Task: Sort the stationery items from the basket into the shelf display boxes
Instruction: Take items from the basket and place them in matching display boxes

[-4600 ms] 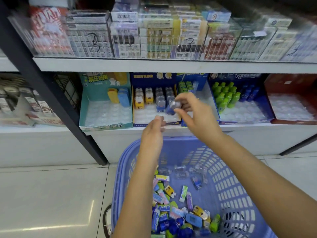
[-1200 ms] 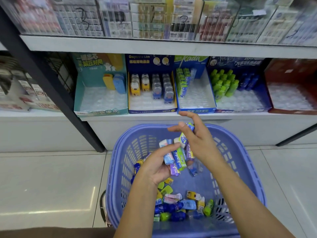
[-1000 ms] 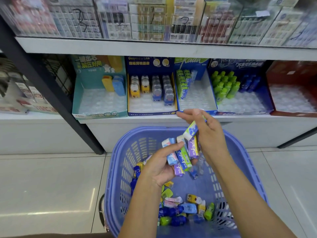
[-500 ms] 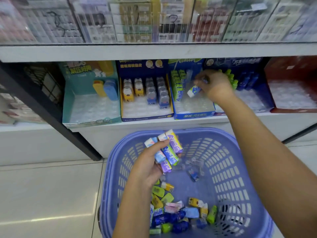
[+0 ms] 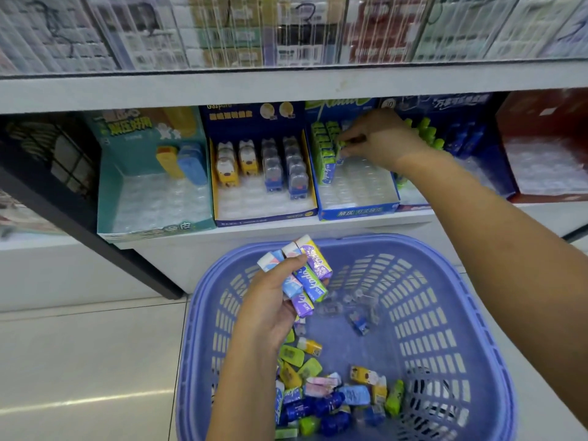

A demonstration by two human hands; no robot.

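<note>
Right hand (image 5: 378, 143) is up at the shelf, reaching into the blue display box (image 5: 359, 213) in the middle of the row, fingers pinched together at the back of the green-topped erasers (image 5: 324, 148) lined up along the box's left wall; something small sits in that pinch, but I can't make out what from here. Left hand (image 5: 270, 300) hangs low over the purple basket (image 5: 471, 329), curled tight round a fan of wrapped erasers (image 5: 302, 275), blue, green and purple sleeves with white ends poking up past the thumb. Down in the basket, the rest of the stock is heaped at the near side: a jumble of small items (image 5: 331, 399) in blue, green, yellow and pink, plus a few clear pieces (image 5: 356, 313) lying apart toward the middle. Along the shelf, the teal box (image 5: 152, 226) on the left holds a yellow and a blue piece at the back, the dark blue box with yellow trim (image 5: 264, 214) beside it has four short rows of little figure-shaped items, and further right green bottles (image 5: 426, 132) show behind the reaching wrist, with a red box (image 5: 541, 122) at the far end.
</note>
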